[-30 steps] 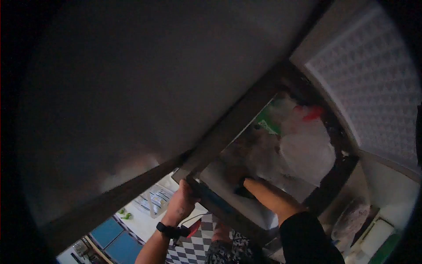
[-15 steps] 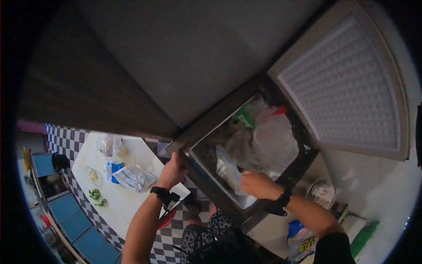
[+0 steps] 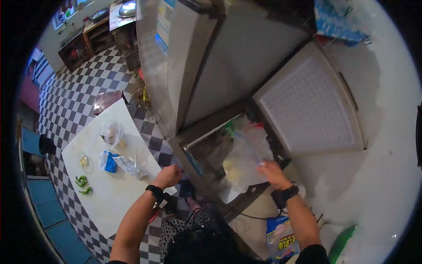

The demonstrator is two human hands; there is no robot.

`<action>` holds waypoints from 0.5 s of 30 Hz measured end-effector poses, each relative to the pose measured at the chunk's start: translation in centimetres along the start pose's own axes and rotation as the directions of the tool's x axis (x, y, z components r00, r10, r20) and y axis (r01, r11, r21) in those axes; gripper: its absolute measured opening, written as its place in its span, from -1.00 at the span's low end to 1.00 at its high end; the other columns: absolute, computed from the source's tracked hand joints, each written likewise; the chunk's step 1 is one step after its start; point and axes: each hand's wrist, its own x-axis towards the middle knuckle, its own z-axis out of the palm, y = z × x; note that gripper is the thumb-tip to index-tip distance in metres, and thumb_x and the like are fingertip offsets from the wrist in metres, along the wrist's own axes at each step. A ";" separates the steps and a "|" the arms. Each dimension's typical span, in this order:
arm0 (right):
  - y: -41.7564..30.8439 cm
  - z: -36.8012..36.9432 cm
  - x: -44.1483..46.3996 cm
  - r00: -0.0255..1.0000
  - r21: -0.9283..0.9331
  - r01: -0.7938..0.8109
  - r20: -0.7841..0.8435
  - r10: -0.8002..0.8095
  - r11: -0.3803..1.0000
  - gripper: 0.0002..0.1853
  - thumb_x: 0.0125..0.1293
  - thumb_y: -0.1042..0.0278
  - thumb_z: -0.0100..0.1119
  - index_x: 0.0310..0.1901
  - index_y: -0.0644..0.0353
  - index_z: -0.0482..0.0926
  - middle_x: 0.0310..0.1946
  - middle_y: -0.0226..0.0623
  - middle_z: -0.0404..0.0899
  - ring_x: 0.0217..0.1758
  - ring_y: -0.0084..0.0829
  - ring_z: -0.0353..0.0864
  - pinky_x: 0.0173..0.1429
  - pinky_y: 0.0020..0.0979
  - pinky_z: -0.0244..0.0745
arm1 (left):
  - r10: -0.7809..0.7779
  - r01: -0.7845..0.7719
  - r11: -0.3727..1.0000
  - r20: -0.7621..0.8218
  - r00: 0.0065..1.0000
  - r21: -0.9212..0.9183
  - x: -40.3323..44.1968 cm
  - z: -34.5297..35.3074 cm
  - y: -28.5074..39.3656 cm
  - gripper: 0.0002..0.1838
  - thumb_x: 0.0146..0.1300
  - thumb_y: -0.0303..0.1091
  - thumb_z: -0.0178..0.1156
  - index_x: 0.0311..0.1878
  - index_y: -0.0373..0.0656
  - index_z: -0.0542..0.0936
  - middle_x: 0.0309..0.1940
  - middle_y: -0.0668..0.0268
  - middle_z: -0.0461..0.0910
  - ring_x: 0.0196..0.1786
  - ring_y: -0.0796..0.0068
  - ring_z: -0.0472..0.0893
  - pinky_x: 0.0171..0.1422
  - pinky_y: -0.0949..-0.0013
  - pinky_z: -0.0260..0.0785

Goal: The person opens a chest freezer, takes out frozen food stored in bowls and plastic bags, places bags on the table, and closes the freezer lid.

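Observation:
My right hand (image 3: 273, 174) is closed on the top edge of a clear plastic bag (image 3: 235, 171) with pale yellowish contents, which hangs over the open chest freezer (image 3: 200, 185). More plastic bags with a bit of green and red lie inside the freezer, partly hidden by the held bag. The freezer lid (image 3: 312, 101) stands raised against the wall. My left hand (image 3: 168, 177) is curled into a loose fist between the freezer's near left corner and the white table (image 3: 110, 198), with nothing visible in it.
On the table lie green peppers (image 3: 81, 181), a small dish (image 3: 84, 162), a blue-and-white packet (image 3: 109, 161) and a knotted plastic bag (image 3: 111, 133). A tall cabinet-like unit (image 3: 176, 66) rises behind the freezer. A blue-and-yellow sack (image 3: 281, 237) sits at lower right.
My right hand has lifted a plastic bag from inside the freezer and moved right. My left hand has come off the freezer rim. The view has tilted up, showing more of the room.

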 end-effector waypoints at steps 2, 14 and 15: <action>-4.2 -4.4 -2.2 0.997 -0.156 -0.024 -0.071 0.013 0.987 -0.70 0.39 0.47 0.06 0.07 0.35 0.65 -0.08 -0.30 0.69 -0.06 -0.40 0.67 0.02 -0.37 0.56 | 0.085 -0.084 0.992 0.005 0.996 -0.093 -0.1 -0.1 1.4 -0.69 0.27 -0.13 0.32 -0.18 -0.22 0.70 -0.16 0.05 0.76 -0.14 -0.09 0.73 -0.04 -0.03 0.55; -21.4 -8.4 -10.7 0.914 0.824 0.300 -0.105 -0.391 0.481 -0.05 0.17 0.04 0.02 0.57 0.45 0.21 0.57 0.35 0.15 0.70 0.25 0.01 0.63 0.53 -0.20 | 0.486 0.157 0.000 0.137 0.863 -0.988 0.7 -1.3 21.7 -0.12 0.50 0.03 0.27 0.66 -0.14 0.06 0.58 0.02 0.22 0.55 0.04 0.34 0.53 -0.15 0.36; -21.6 -8.2 -10.7 0.908 0.819 0.312 -0.108 -0.405 0.481 -0.05 0.16 0.04 0.02 0.57 0.45 0.21 0.57 0.35 0.15 0.70 0.24 0.01 0.63 0.53 -0.20 | 0.496 0.151 0.004 0.133 0.858 -0.989 0.8 -1.9 23.0 -0.12 0.50 0.03 0.27 0.66 -0.14 0.06 0.58 0.02 0.22 0.55 0.04 0.34 0.53 -0.15 0.36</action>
